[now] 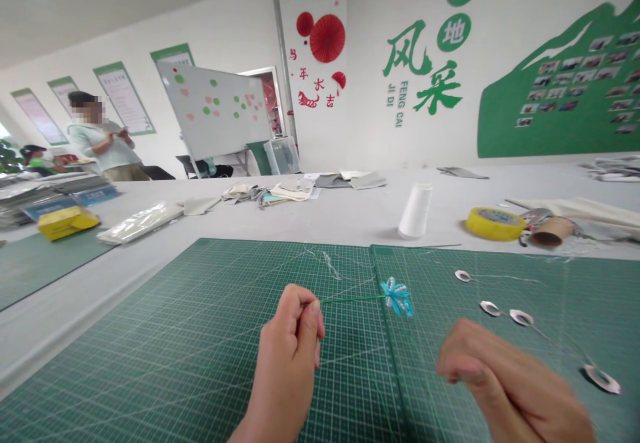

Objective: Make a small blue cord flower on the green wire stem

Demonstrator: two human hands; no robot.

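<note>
A blue flower with white beads [397, 295] on a thin green stem [353, 298] points right from my left hand [295, 336], whose thumb and fingers pinch the stem. My right hand [505, 373] is to the right, below the flower and apart from it, its fingers curled and slightly blurred; what lies between them, if anything, is hidden. Beneath both hands is a green cutting mat [200, 336]. On the mat's right side lie several small white oval pieces, one of them [521, 317] near the right hand, with thin wires or threads.
Behind the mat stand a white thread cone [416, 211], a yellow tape roll [495, 223] and a cardboard tube [552, 231]. Fabric pieces [293, 189] lie further back. A yellow box [67, 222] and a plastic packet [143, 221] sit left. A person [107, 139] stands far left.
</note>
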